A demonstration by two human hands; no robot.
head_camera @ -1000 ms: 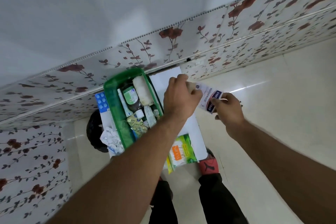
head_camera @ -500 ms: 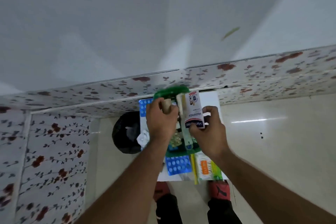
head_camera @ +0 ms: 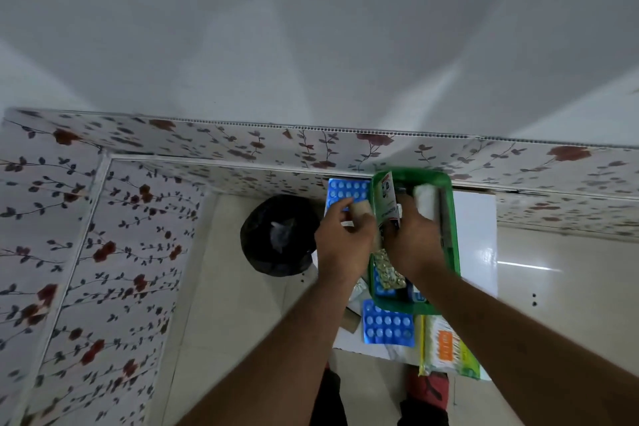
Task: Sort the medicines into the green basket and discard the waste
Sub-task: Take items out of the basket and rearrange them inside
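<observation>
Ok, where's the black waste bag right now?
In the head view, the black waste bag sits on the floor left of the white table, just beyond the left hand.

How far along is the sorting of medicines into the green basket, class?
Done: the green basket already holds a white roll and blister strips. In hand: the right hand sets a white carton in; the left hand grips a beige roll. Left: two blue blister packs and a green packet outside.

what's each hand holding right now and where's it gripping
The left hand pinches a small beige roll at its near end. The right hand holds the white medicine box by its lower end, over the green basket.
</observation>
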